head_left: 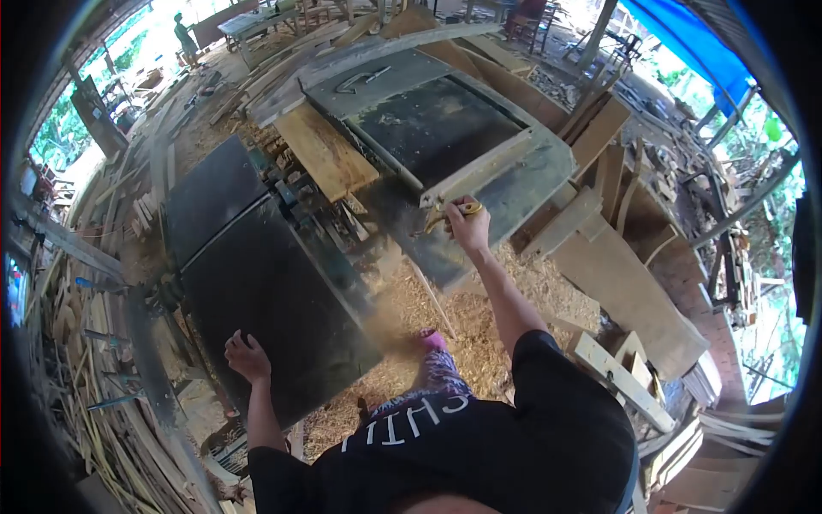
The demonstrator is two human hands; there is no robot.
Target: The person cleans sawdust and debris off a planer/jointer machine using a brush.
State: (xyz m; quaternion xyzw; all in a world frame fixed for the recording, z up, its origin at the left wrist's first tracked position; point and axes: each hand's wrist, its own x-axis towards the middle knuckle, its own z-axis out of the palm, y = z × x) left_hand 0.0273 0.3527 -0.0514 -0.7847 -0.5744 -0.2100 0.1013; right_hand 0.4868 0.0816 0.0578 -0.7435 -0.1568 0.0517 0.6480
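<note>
My right hand (469,227) is closed around a small brush with a yellowish handle (471,208). Its tan head (435,219) points left, over the dark metal surface by the front corner of a framed black panel (441,124). To the left, my left hand (248,357) is at the dark flat machine table (274,300), its fingers loosely bent and thumb apart, with nothing visible in them. Between the two table sections lies a machine gap with metal parts (300,201). A wooden board (325,150) rests beyond it.
Wood shavings (505,313) cover the ground around my pink-shod foot (431,340). Stacked boards (629,283) lean at the right, and thin strips (94,385) pile up at the left. A metal clamp-like tool (361,80) lies at the back. A person (185,40) stands far off.
</note>
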